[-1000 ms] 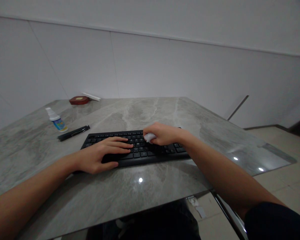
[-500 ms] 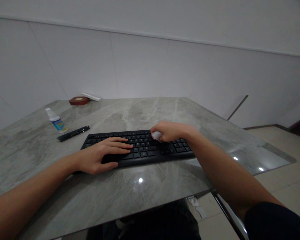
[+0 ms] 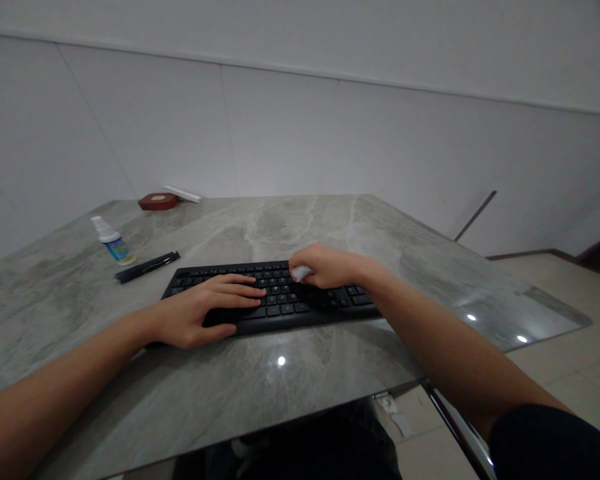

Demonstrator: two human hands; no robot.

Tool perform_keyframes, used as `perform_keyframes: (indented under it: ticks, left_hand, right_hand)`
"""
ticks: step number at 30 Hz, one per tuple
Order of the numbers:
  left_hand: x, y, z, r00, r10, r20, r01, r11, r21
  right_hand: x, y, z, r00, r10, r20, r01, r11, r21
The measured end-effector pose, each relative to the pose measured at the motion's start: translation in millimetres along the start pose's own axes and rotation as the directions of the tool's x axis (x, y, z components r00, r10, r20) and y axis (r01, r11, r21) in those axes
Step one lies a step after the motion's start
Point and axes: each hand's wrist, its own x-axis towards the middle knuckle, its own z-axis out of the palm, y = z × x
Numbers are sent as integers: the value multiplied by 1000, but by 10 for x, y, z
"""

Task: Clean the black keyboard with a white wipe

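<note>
Keyboard [image 3: 287, 323]: black, lying on the grey marbled counter [image 3: 280, 230], under both hands.
Left hand [image 3: 197, 310]: spread, resting on the keyboard's left part, unmoved.
Right hand [image 3: 327, 265]: curled, pinching a crumpled white wad [image 3: 301, 273] right of the keyboard's middle.
Movement: right hand is further left than half a second ago, suggesting back-and-forth passes.
</note>
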Motion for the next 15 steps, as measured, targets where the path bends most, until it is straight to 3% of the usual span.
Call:
perform_keyframes:
  ticks: [7, 15]
  left_hand:
    - [-8, 2, -2, 1000, 2, 7, -2, 1000, 13]
    - [1, 12, -9, 1000, -6, 5, 6, 1000, 4]
  right_hand:
    - [47, -39, 56, 998, -25, -63, 26, 999, 18]
    - [24, -103, 26, 999, -20, -27, 23, 996, 92]
